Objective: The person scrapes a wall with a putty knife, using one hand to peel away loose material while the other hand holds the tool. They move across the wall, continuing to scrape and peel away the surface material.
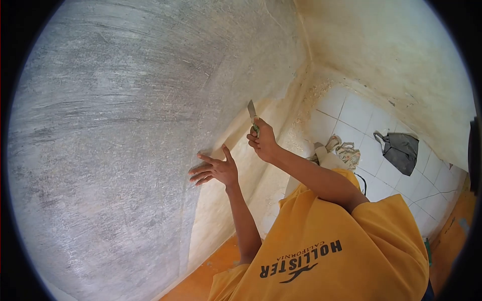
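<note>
In my right hand (262,141) is a small knife (252,109) with a greenish handle, its blade pointing up along the wall. The fingers wrap round the handle, and the blade overlaps the grey, rough-textured wall surface (125,120) near its edge. Below and to the left, my left hand (217,169) has its fingers spread, the fingertips right at the grey surface. Between the hands and the corner runs a strip of bare cream wall (221,200), bordering the grey part along an uneven line.
A cream wall (396,50) meets the grey one at a corner on the right. On the white tiled floor (359,113) lie a dark grey bag (401,150) and a crumpled patterned cloth (347,153). An orange surface (201,281) shows at the bottom.
</note>
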The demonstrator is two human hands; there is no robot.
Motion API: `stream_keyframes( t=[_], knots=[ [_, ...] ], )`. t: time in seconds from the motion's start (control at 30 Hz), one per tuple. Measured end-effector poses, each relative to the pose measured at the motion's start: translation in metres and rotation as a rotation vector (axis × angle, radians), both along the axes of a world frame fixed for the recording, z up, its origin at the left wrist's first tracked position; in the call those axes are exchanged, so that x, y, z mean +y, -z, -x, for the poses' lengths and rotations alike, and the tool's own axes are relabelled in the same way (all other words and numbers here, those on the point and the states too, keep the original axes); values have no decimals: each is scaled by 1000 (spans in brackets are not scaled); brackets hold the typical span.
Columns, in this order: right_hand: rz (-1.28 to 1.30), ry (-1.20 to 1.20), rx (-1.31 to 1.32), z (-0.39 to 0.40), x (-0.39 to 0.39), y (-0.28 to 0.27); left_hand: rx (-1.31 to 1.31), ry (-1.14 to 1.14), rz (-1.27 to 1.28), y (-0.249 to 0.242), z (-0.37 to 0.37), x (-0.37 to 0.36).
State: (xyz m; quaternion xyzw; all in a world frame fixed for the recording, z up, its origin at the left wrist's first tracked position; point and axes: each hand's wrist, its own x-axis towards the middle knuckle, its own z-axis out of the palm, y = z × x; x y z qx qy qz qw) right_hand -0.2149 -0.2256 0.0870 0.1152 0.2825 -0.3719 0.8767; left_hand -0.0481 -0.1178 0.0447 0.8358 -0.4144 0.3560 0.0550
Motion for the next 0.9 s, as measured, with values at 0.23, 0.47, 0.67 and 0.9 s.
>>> stream_keyframes(
  t=[0.23, 0.47, 0.67, 0.9],
  knots=[
    [24, -1, -40, -3, 10, -14, 47, -35, 15, 5, 3, -7],
    [-14, -32, -25, 0, 13, -25, 98, -27, 2, -1, 8, -8],
    [-39, -30, -28, -1, 10, -19, 125, -22, 0, 2, 7, -5],
    [44, -33, -5, -5, 18, -13, 92, -6, 5, 2, 8, -5]
  ],
)
